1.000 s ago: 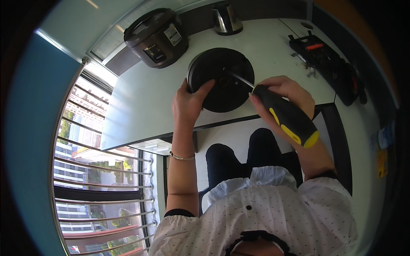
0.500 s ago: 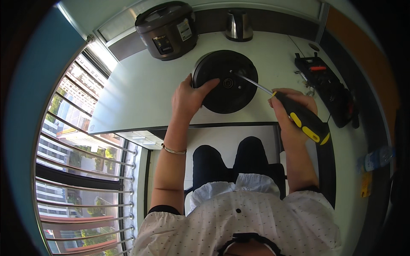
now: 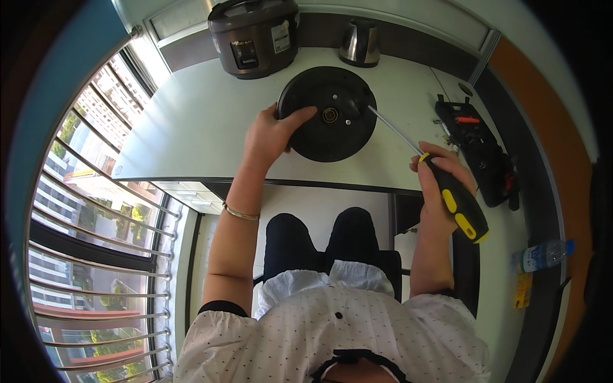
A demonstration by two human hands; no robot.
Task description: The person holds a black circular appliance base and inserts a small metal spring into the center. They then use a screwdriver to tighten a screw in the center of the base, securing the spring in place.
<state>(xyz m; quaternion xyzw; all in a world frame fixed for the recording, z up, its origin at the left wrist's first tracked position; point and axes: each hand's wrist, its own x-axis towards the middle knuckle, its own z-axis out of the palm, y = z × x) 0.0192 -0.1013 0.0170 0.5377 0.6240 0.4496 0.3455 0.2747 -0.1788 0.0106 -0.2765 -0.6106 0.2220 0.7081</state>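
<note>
My left hand (image 3: 271, 135) grips the left rim of a round black appliance base (image 3: 325, 142), its underside turned up towards me. My thumb lies on its face, while the other fingers go round behind the edge. A ringed socket (image 3: 330, 115) sits in the middle, with two bright screw heads, one screw (image 3: 334, 97) above it and another screw (image 3: 348, 122) below right. Closed round the black and yellow handle of a long screwdriver (image 3: 465, 203) is my right hand (image 3: 436, 185). The screwdriver's tip shows over the right part of the base, away from both screw heads.
A dark rice cooker (image 3: 255, 41) and a steel kettle (image 3: 359, 43) stand at the back of the pale table (image 3: 191, 127). To the right lies an open black tool case (image 3: 479, 150) with a red-handled tool (image 3: 468, 120). A plastic bottle (image 3: 543, 256) lies farther right.
The screwdriver's tip has come off the upper screw and moved right across the base. My right hand has drawn back lower. The whole view has shifted somewhat.
</note>
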